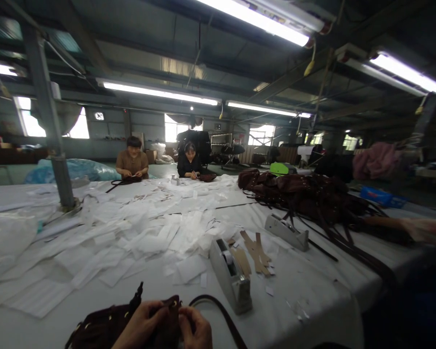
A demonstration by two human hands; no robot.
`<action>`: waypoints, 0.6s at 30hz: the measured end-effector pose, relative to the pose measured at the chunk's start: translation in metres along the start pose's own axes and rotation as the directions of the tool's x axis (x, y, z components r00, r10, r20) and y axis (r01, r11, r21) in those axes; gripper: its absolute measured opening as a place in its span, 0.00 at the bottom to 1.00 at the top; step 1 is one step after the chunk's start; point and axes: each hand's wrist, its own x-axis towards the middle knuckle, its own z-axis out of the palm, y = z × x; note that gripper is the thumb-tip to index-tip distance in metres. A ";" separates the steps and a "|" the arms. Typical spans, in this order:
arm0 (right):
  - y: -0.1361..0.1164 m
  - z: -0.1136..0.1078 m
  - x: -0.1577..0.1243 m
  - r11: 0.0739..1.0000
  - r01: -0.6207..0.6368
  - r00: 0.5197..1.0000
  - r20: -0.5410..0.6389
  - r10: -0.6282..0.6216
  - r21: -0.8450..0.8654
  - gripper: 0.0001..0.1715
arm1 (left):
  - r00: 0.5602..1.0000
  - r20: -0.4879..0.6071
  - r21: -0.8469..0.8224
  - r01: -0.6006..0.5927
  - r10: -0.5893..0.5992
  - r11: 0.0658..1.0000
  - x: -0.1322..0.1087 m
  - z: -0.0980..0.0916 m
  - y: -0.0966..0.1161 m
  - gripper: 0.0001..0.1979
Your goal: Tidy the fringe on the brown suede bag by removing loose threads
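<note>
At the near edge of the counter (312,291), the left hand (140,322) and right hand (196,327) are both pinching the top of a dark brown bag (101,327) — each grip is closing tight on the leather, fingers curled. The bag is lying flat at the bottom of the view, its strap (221,310) curving off rightward. Just beyond, a grey tape dispenser (230,274) is standing beside cardboard strips (254,249). Farther out, white paper sheets (131,228) are littering the counter, a heap of brown bags (301,191) is sitting right, and two people (132,162) are working at the far end.
</note>
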 end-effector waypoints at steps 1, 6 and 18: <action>0.009 -0.003 -0.004 0.999 -0.040 0.999 -0.025 0.039 -0.037 0.27 | 0.999 -0.033 -0.011 -0.004 0.004 1.000 0.001 -0.001 -0.002 0.19; 0.011 -0.006 -0.012 0.939 -0.119 0.992 -0.077 0.099 -0.324 0.31 | 0.979 -0.186 -0.152 0.052 -0.081 0.987 0.006 -0.008 -0.016 0.24; -0.018 0.033 -0.018 0.918 0.156 0.980 0.176 -0.097 -0.365 0.04 | 0.910 -0.355 -0.468 0.026 -0.215 0.883 0.004 -0.013 -0.017 0.27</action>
